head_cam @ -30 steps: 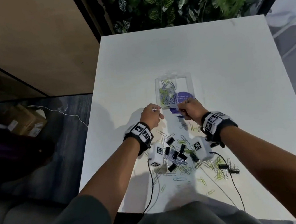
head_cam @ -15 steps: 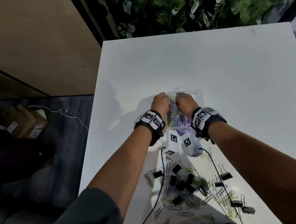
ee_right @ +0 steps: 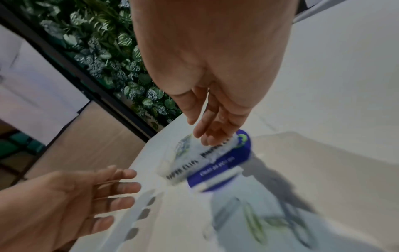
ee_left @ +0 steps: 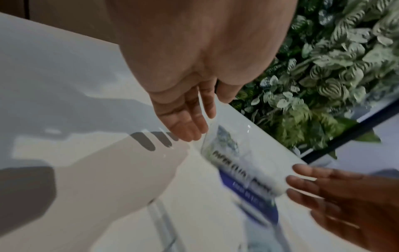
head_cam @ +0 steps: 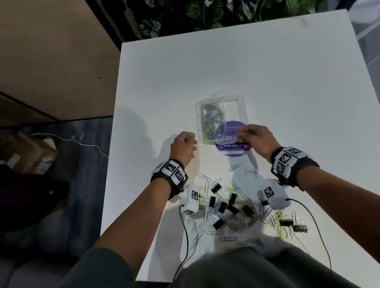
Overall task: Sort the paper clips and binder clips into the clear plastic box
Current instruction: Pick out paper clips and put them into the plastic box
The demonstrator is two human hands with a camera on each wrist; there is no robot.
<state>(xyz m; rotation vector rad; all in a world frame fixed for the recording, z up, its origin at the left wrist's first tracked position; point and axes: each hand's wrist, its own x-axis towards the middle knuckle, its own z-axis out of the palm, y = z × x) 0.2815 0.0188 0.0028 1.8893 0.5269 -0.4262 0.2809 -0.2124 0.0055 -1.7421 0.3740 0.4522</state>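
Clear plastic box point(head_cam: 239, 103) with blue label on white table point(head_cam: 300, 105), coloured paper clips point(head_cam: 211, 123) in its left compartment, left hand point(head_cam: 183, 148) and right hand point(head_cam: 254, 136) flanking its near end, fingers relaxed, empty, black binder clips point(head_cam: 223, 206) scattered nearer the person.

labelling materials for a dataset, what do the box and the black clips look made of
Clear box: thin glossy transparent plastic, it seems; the clips inside and the white table show through. Black binder clips: dark bodies, probably painted metal; too small to confirm.
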